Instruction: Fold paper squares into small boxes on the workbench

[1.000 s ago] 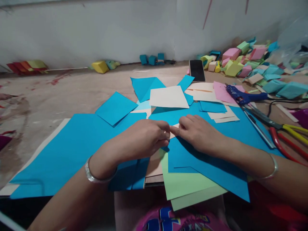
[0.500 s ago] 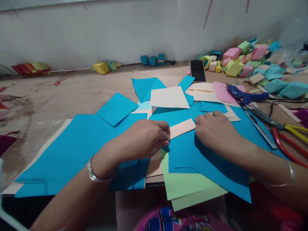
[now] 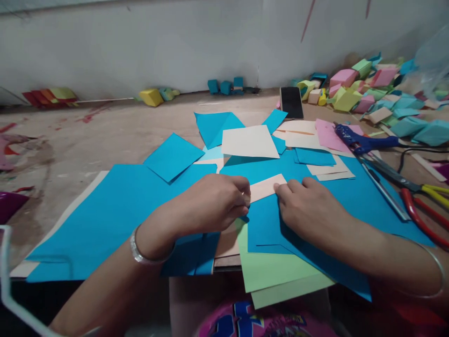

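The left hand [image 3: 210,203] is pinching one end of a peach paper strip [image 3: 267,187] while the right hand [image 3: 308,208] is pressing its fingertips flat on the other end, the strip lying on blue paper sheets [image 3: 115,210]. Scissors [image 3: 417,199] and a glue gun [image 3: 358,140] are lying off to the right.

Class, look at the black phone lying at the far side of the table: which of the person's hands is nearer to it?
Right. The right hand lies below the phone, almost in line with it; the left hand sits further off to the left.
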Available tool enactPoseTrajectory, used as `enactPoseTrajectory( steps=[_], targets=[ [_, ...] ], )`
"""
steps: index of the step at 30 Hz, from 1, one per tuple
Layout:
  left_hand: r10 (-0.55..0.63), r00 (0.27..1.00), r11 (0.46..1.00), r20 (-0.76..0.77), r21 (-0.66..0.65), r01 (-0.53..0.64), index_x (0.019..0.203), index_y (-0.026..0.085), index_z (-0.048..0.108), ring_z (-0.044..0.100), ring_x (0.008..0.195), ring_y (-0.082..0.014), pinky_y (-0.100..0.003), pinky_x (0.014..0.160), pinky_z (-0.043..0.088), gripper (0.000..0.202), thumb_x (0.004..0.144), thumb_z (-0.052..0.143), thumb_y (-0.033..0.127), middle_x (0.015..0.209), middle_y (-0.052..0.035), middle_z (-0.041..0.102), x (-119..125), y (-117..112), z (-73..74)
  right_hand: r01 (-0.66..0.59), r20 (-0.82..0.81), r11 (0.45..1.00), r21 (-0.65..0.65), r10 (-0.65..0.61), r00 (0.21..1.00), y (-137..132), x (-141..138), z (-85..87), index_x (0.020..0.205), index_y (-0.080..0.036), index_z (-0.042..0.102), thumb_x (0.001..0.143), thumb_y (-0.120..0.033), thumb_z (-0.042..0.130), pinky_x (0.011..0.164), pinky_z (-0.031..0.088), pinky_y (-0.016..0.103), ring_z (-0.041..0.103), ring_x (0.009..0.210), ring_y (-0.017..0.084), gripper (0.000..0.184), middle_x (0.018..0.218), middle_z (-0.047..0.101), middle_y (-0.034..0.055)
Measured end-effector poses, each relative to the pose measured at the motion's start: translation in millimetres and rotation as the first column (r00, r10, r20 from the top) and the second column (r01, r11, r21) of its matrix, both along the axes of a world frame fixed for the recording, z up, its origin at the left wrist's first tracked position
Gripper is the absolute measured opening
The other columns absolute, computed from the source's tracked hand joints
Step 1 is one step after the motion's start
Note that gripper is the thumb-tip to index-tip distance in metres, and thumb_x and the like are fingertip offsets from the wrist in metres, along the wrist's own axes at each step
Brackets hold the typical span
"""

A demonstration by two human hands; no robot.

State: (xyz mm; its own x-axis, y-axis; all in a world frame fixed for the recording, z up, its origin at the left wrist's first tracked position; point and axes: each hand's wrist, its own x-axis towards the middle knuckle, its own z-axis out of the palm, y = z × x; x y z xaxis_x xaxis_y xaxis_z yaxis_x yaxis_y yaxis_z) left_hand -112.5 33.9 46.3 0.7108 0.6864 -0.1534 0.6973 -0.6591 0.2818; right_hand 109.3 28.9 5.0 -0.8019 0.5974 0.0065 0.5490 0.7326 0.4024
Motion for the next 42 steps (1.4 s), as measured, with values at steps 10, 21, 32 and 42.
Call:
enactPoseTrajectory(
  steps=[10, 21, 32, 42],
  targets=[
    [-0.010, 1.000, 0.999, 0.012, 0.036, 0.010, 0.082, 0.020, 0.073, 0.065, 0.076, -0.0140, -0.025, 0.063, 0.044, 0.022, 0.090, 0.052, 0.022, 0.101, -0.0052, 0.068, -1.8, -4.4, 0.7, 0.316, -0.036, 0.949, -0.015, -0.316, 0.948, 1.6, 1.2, 2.1, 0.058, -0.013, 0.060, 0.069, 0.007, 0.046, 0.051, 0.017, 0.031, 0.047, 0.056, 0.020, 0.026, 0.061, 0.053, 0.0123],
    [0.155, 0.984, 0.975, 0.093, 0.147, -0.167, 0.091, 0.016, 0.063, 0.057, 0.079, -0.0164, -0.026, 0.061, 0.041, 0.013, 0.083, 0.067, 0.025, 0.093, -0.0042, 0.060, 9.8, 8.2, -19.3, 0.025, -0.326, 0.982, -0.187, -0.086, 0.941, 46.1, 6.1, -6.5, 0.095, -0.015, 0.062, 0.094, -0.030, 0.047, 0.062, 0.026, 0.032, 0.049, 0.082, 0.023, 0.021, 0.088, 0.060, 0.0111],
    [0.410, 0.812, 0.906, 0.414, -0.087, -0.413, 0.116, 0.018, 0.058, 0.061, 0.077, -0.0148, -0.027, 0.065, 0.047, 0.026, 0.093, 0.050, 0.027, 0.091, -0.0047, 0.067, 10.5, 14.9, -27.6, -0.067, -0.617, 0.984, -0.165, -0.050, 0.785, 41.0, 9.6, -9.9, 0.082, -0.014, 0.060, 0.091, -0.008, 0.035, 0.066, 0.042, 0.029, 0.058, 0.095, 0.022, 0.027, 0.117, 0.059, 0.0171],
    [0.534, 0.717, 0.844, 0.448, -0.326, -0.425, 0.113, 0.019, 0.052, 0.056, 0.064, -0.0101, -0.022, 0.056, 0.043, 0.038, 0.076, 0.059, 0.011, 0.078, 0.0021, 0.060, 13.5, 12.5, -36.8, -0.079, -0.551, 0.994, -0.072, 0.027, 0.834, 41.0, 5.2, -8.3, 0.072, -0.016, 0.065, 0.090, -0.011, 0.042, 0.069, 0.037, 0.035, 0.052, 0.087, 0.024, 0.029, 0.092, 0.060, 0.0126]
  ],
)
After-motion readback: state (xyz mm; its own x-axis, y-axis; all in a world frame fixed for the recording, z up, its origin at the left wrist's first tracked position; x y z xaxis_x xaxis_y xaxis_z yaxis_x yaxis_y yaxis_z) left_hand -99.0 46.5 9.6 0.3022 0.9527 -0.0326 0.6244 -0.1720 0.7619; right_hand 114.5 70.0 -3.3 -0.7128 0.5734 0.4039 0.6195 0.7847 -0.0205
